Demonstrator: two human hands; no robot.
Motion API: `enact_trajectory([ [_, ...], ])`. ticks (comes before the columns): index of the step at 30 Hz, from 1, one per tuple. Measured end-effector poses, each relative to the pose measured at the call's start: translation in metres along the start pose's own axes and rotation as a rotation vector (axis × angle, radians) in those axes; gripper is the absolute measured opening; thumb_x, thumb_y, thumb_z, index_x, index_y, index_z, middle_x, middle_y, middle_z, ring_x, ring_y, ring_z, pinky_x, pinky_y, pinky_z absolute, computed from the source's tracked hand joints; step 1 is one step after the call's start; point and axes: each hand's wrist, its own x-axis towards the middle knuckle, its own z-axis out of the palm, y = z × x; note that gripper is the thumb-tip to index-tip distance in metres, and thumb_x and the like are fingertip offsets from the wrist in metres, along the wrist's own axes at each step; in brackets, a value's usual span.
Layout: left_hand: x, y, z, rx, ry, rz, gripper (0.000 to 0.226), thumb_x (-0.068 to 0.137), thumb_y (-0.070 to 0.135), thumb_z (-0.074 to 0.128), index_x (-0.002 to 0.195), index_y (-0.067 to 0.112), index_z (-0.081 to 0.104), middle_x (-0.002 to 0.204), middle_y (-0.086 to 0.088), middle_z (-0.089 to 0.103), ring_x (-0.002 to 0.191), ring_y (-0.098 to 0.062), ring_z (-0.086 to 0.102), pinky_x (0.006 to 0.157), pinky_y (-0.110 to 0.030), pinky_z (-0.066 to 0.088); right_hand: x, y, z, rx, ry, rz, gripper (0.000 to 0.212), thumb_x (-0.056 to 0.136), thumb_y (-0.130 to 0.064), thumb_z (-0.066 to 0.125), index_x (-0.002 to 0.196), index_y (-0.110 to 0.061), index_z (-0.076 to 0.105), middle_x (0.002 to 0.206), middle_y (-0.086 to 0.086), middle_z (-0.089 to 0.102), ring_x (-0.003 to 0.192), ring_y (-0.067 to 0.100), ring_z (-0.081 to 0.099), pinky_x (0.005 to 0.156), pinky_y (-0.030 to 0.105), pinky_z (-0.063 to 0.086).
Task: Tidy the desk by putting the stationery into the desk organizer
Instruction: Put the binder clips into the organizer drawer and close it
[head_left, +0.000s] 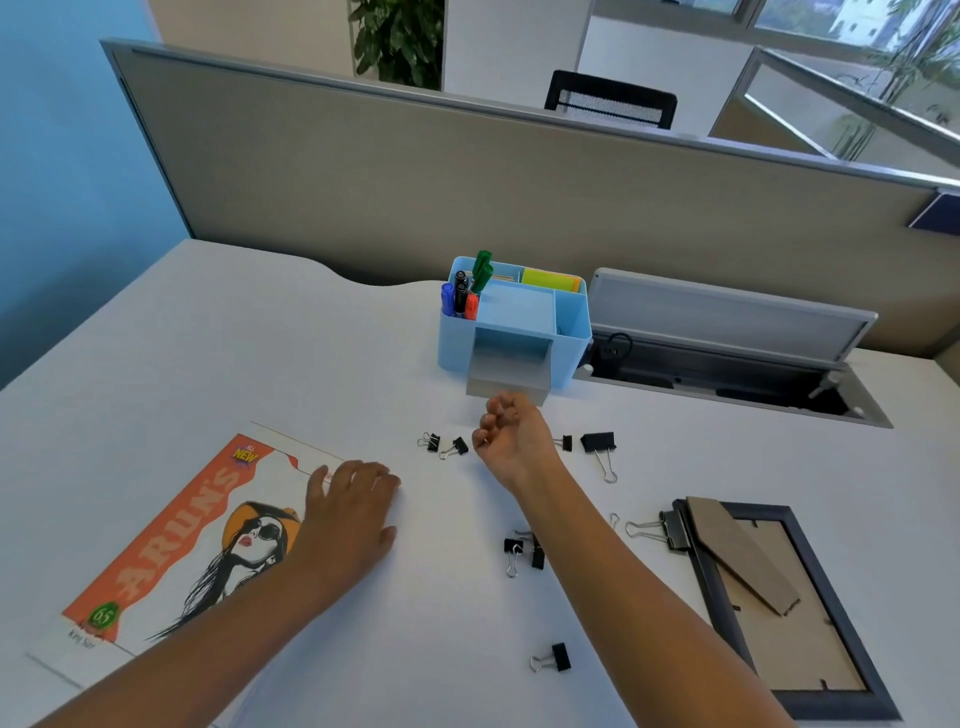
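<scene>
A light blue desk organizer stands at the back of the white desk, with markers and sticky notes in its compartments and its grey drawer pulled out. My right hand hovers just in front of the drawer with fingers curled; whether anything is inside them is hidden. Several black binder clips lie around it: two small ones to its left, a large one to its right, a pair nearer me and one nearest. My left hand rests flat on the desk.
An orange-and-white notebook lies at the left under my left hand's edge. A dark picture frame lies face down at the right, a large clip at its corner. An open cable tray sits behind, then a partition.
</scene>
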Motion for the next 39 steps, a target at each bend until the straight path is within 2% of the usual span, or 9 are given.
enact_trajectory([
  [5,0.007,-0.007,0.0,0.068,0.001,0.078,0.045,0.031,0.018,0.089,0.07,0.019,0.066,0.071,0.004,0.065,0.069,-0.021,0.065,0.085,-0.046,0.038,0.001,-0.006,0.001,-0.057,0.018,0.006,0.014,0.088,-0.015,0.054,0.074,-0.012,0.053,0.068,0.001,0.054,0.057,0.01,0.045,0.053,0.023,0.039],
  [9,0.014,-0.01,-0.005,0.048,0.002,0.097,0.036,0.038,0.008,0.085,0.065,0.021,0.064,0.064,0.006,0.061,0.058,-0.019,0.062,0.079,-0.049,0.048,-0.001,-0.011,0.003,-0.154,0.088,-0.001,0.01,0.09,-0.017,0.054,0.085,-0.009,0.057,0.079,0.004,0.057,0.068,0.013,0.053,0.061,0.025,0.044],
  [12,0.018,-0.013,-0.009,0.045,-0.044,0.112,0.037,0.037,0.01,0.086,0.064,0.022,0.063,0.062,0.006,0.06,0.054,-0.018,0.06,0.075,-0.049,0.05,-0.001,0.001,-0.002,-0.663,0.115,-0.1,0.023,0.092,-0.018,0.053,0.112,-0.009,0.051,0.093,0.004,0.055,0.072,0.012,0.053,0.062,0.024,0.043],
  [15,0.022,-0.019,-0.012,0.069,-0.122,0.071,0.047,0.032,0.029,0.092,0.068,0.018,0.064,0.063,0.003,0.062,0.058,-0.022,0.063,0.074,-0.05,0.05,0.004,0.013,-0.018,-1.434,-0.035,-0.459,0.045,0.089,-0.025,0.059,0.131,-0.017,0.046,0.118,0.005,0.05,0.094,0.017,0.055,0.078,0.025,0.046],
  [17,0.023,-0.022,-0.013,0.056,-0.168,0.034,0.049,0.032,0.033,0.092,0.069,0.017,0.065,0.064,0.001,0.063,0.059,-0.024,0.064,0.074,-0.052,0.05,0.007,0.018,-0.026,-1.78,-0.141,-0.59,0.043,0.089,-0.025,0.057,0.131,-0.021,0.049,0.129,0.005,0.045,0.113,0.022,0.048,0.093,0.031,0.042],
  [19,0.022,-0.022,-0.013,0.046,-0.181,0.032,0.045,0.035,0.03,0.092,0.067,0.017,0.064,0.064,0.001,0.062,0.057,-0.024,0.063,0.073,-0.052,0.05,0.006,0.022,-0.03,-1.919,-0.175,-0.665,0.031,0.091,-0.02,0.052,0.122,-0.018,0.058,0.125,0.005,0.049,0.114,0.024,0.045,0.092,0.034,0.044],
  [26,0.022,-0.02,-0.012,-0.01,-0.143,0.044,0.036,0.045,0.015,0.089,0.057,0.02,0.055,0.058,0.006,0.055,0.05,-0.017,0.057,0.077,-0.05,0.05,-0.014,-0.002,-0.025,-1.907,-0.14,-0.718,0.026,0.089,-0.024,0.06,0.112,-0.013,0.062,0.111,0.005,0.056,0.095,0.021,0.059,0.076,0.027,0.045],
  [33,0.04,-0.013,-0.017,-0.134,-0.182,-0.052,0.026,0.057,0.022,0.085,0.059,0.019,0.06,0.062,0.005,0.059,0.056,-0.019,0.059,0.083,-0.046,0.046,-0.008,-0.08,0.017,-1.791,0.216,-0.853,0.035,0.085,-0.037,0.063,0.114,-0.018,0.061,0.115,0.005,0.054,0.095,0.019,0.058,0.079,0.032,0.052],
  [39,0.087,0.006,-0.035,-0.276,-0.051,-0.058,0.014,0.071,0.026,0.076,0.075,0.016,0.067,0.08,-0.002,0.061,0.072,-0.023,0.057,0.066,-0.031,0.035,-0.006,-0.085,0.0,-1.633,0.228,-0.77,0.042,0.086,-0.043,0.059,0.12,-0.019,0.053,0.108,-0.003,0.054,0.093,0.008,0.053,0.078,0.026,0.048],
])
